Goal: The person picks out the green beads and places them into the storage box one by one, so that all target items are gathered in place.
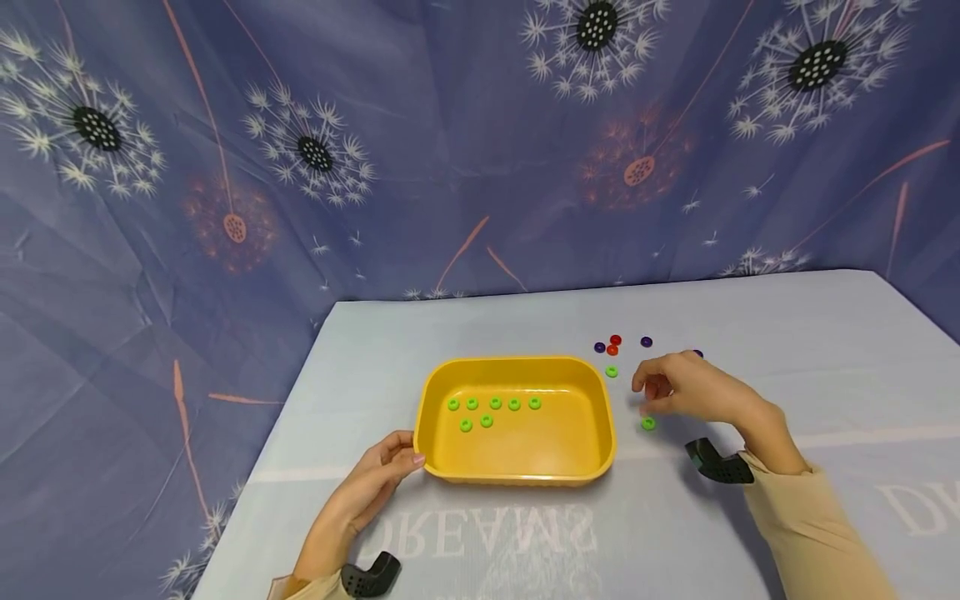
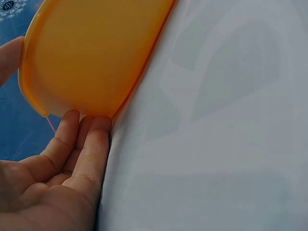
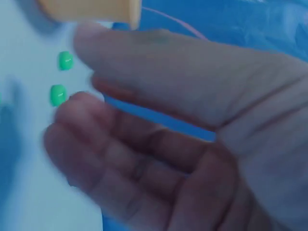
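Observation:
A yellow tray [image 1: 517, 482] with rounded corners stands on the table, several green rings [image 1: 496, 403] lying in its back half. At its left front corner my left hand [image 1: 367, 483] holds it, thumb on the rim. In the left wrist view, fingertips [image 2: 72, 115] touch the tray's wall. My right hand [image 1: 693, 387] hovers right of the tray, fingers bent, thumb apart from them, with nothing visible between. One loose green ring [image 1: 648, 424] lies just under its thumb; another green ring [image 1: 611, 372] is farther back. The right wrist view shows the hand blurred.
Behind the right hand lie two red rings [image 1: 613, 349] and a purple ring [image 1: 599, 347] close together. A second purple ring [image 1: 647, 342] is apart; a third [image 1: 698, 353] is partly hidden by the hand. A patterned blue cloth [image 1: 450, 167] hangs behind the table.

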A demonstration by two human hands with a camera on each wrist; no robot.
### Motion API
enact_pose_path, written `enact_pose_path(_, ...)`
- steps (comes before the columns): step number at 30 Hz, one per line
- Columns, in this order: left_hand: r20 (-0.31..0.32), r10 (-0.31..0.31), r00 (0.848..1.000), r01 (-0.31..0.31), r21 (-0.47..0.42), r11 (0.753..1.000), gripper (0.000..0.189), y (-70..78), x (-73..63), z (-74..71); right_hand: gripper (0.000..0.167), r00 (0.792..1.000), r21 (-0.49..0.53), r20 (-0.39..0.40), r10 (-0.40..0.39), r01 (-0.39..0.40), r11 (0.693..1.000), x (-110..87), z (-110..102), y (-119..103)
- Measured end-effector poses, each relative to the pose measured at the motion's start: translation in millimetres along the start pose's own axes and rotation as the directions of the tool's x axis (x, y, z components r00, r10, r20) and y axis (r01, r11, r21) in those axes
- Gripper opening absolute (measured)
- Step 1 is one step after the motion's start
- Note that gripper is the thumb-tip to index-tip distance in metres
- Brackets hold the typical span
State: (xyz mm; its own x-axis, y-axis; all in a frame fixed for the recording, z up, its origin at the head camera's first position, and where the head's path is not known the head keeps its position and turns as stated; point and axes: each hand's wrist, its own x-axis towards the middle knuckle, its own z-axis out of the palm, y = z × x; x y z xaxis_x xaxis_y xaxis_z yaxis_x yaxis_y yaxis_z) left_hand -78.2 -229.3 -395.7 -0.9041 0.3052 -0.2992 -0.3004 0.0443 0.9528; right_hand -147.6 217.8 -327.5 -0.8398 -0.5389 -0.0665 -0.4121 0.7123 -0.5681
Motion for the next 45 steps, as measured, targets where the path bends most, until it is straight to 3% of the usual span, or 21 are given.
enact_pose_path(7,0.016,0.003,1.0,-0.003,-0.01,1.0,0.051,-1.9,-2.3,-1.8,0.031,0.979,-0.062,0.175,0.109,-0.1,0.993,8.8,22,4)
enact_pose_path(10,0.031,0.017,0.999,-0.017,-0.011,1.0,0.05,-2.0,-2.0,-3.1,0.028,0.974,-0.061,0.191,0.125,-0.115,0.991,13.1,30,3)
enact_pose_path(15,0.041,0.036,0.998,-0.036,-0.014,0.999,0.048,-1.7,1.6,-4.4,0.025,0.982,-0.081,0.165,0.087,-0.075,0.994,17.2,32,4)
enact_pose_path(19,0.041,0.038,0.998,-0.037,-0.018,0.999,0.047,-3.2,4.0,-4.6,0.023,0.994,-0.095,0.101,0.04,-0.031,0.995,13.4,23,4)
enact_pose_path(22,0.049,0.033,0.998,-0.032,-0.023,0.999,0.047,-4.8,3.6,-4.5,0.019,1.0,-0.105,-0.012,0.019,-0.02,0.994,8.8,9,-4)
enact_pose_path(25,0.056,0.036,0.998,-0.034,-0.03,0.999,0.049,-5.1,3.4,-4.8,0.016,0.992,-0.139,-0.126,0.003,-0.021,0.99,10.6,-8,-23)
enact_pose_path(28,0.061,0.044,0.997,-0.043,-0.028,0.999,0.05,-3.7,3.8,-6.1,0.016,0.984,-0.191,-0.161,-0.075,0.043,0.981,26.2,-19,-54)
enact_pose_path(32,0.072,0.054,0.996,-0.052,-0.024,0.998,0.05,-2.2,3.6,-8.5,0.016,0.973,-0.268,-0.033,-0.228,0.211,0.94,65.6,-8,-104)
enact_pose_path(36,0.062,0.052,0.997,-0.051,-0.027,0.998,0.05,-3.2,3.2,-9.3,0.021,0.949,-0.281,0.197,-0.245,0.294,0.913,106.2,32,-136)
enact_pose_path(40,0.055,0.04,0.998,-0.039,-0.025,0.999,0.051,-3.2,3.4,-8.1,0.025,0.93,-0.268,0.309,-0.199,0.285,0.92,125.1,68,-137)
enact_pose_path(45,0.052,0.033,0.998,-0.032,-0.021,0.999,0.051,-1.6,2.5,-7.9,0.021,0.937,-0.277,0.312,-0.157,0.248,0.928,126.5,84,-132)
